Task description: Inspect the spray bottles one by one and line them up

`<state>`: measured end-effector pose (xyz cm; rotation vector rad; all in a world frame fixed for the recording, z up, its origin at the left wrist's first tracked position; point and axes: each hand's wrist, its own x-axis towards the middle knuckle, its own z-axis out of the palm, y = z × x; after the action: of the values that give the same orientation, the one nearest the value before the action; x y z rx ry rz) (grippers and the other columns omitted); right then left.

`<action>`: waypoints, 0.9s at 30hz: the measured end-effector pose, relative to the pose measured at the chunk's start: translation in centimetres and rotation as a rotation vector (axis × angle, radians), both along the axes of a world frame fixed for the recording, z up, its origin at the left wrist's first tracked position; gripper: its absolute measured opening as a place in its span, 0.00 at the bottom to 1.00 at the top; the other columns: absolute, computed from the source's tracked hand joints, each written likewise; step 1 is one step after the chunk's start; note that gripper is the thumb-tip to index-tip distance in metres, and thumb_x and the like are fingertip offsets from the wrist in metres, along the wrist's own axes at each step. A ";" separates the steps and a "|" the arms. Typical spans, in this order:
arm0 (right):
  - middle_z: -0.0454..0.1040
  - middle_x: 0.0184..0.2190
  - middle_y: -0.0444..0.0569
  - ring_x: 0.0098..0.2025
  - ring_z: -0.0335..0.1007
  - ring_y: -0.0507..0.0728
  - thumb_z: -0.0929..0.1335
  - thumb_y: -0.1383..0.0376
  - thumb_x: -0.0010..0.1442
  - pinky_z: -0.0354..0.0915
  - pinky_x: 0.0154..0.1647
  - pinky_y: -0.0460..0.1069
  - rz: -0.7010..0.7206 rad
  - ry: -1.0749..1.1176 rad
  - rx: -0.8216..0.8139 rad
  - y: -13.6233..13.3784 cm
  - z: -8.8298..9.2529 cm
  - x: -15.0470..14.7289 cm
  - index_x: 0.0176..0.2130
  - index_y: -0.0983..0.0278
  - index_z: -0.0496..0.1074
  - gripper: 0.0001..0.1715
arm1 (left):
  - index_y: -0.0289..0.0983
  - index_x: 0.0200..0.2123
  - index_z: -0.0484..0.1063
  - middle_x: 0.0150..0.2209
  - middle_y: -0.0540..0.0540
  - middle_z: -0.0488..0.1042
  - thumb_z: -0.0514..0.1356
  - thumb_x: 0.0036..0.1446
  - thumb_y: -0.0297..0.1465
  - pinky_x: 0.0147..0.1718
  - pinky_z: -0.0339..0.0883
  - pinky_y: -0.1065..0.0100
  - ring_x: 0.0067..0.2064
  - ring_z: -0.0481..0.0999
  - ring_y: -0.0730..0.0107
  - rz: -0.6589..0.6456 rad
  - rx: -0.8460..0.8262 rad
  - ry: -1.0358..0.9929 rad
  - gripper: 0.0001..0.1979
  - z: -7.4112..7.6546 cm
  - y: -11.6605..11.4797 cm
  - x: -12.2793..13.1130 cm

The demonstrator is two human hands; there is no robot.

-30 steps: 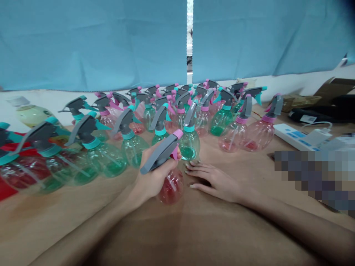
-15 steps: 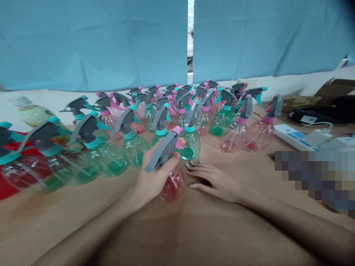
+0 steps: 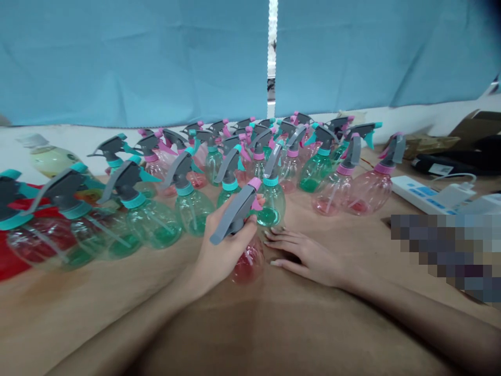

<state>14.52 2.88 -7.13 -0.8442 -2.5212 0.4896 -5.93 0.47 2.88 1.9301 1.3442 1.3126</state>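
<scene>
My left hand (image 3: 225, 248) is closed round the neck of a pink spray bottle (image 3: 248, 261), just under its grey trigger head. Some reddish liquid shows low in that clear bottle, which stands upright on the table, its nozzle pointing away. Palm down, my right hand (image 3: 309, 256) rests on the wooden table (image 3: 258, 334) to the right of it, fingers stretched and slightly apart, holding nothing. Just beyond both hands stands a green spray bottle (image 3: 270, 209) with green liquid at its bottom. My left hand hides part of another green spray bottle (image 3: 228, 194) behind it.
Several pink and green spray bottles (image 3: 154, 222) crowd the back and left. A white power strip (image 3: 415, 196) with a plug lies at right, before a cardboard box (image 3: 473, 136). A capped bottle of yellowish liquid (image 3: 52, 159) and something red (image 3: 15, 261) are at far left.
The whole view has shifted slightly, so everything appears a little further right. Both hands keep the same pose, and my left hand still grips the pink spray bottle.
</scene>
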 end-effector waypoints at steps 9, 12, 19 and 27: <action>0.65 0.60 0.53 0.63 0.58 0.60 0.62 0.53 0.65 0.56 0.64 0.59 -0.001 0.003 0.004 0.0 0.1 0.0 0.59 0.62 0.65 0.28 | 0.41 0.28 0.64 0.23 0.54 0.64 0.57 0.52 0.30 0.26 0.60 0.69 0.25 0.63 0.71 0.007 -0.017 0.002 0.03 0.1 -0.1 0.0; 0.65 0.61 0.53 0.63 0.58 0.59 0.62 0.52 0.65 0.55 0.64 0.59 0.002 -0.011 0.008 0.0 0.1 0.0 0.59 0.63 0.65 0.28 | 0.41 0.29 0.65 0.23 0.54 0.64 0.57 0.52 0.30 0.26 0.59 0.69 0.25 0.63 0.71 -0.010 -0.018 -0.009 0.02 0.0 -0.1 0.0; 0.65 0.60 0.52 0.63 0.58 0.59 0.62 0.53 0.65 0.56 0.64 0.60 -0.001 0.004 0.006 0.0 0.1 0.0 0.59 0.61 0.65 0.27 | 0.41 0.34 0.69 0.23 0.54 0.64 0.57 0.52 0.29 0.24 0.58 0.69 0.23 0.61 0.71 -0.025 -0.004 0.004 0.04 0.0 0.1 -0.1; 0.65 0.60 0.51 0.63 0.58 0.60 0.62 0.53 0.65 0.56 0.64 0.60 -0.001 0.024 -0.005 0.0 0.0 0.0 0.59 0.59 0.65 0.26 | 0.42 0.36 0.71 0.24 0.53 0.67 0.57 0.53 0.29 0.26 0.63 0.68 0.25 0.64 0.70 -0.010 0.024 0.003 0.06 -0.1 0.1 -0.1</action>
<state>14.55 2.84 -7.12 -0.8368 -2.4982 0.5028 -5.99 0.61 2.82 1.9528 1.3238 1.3277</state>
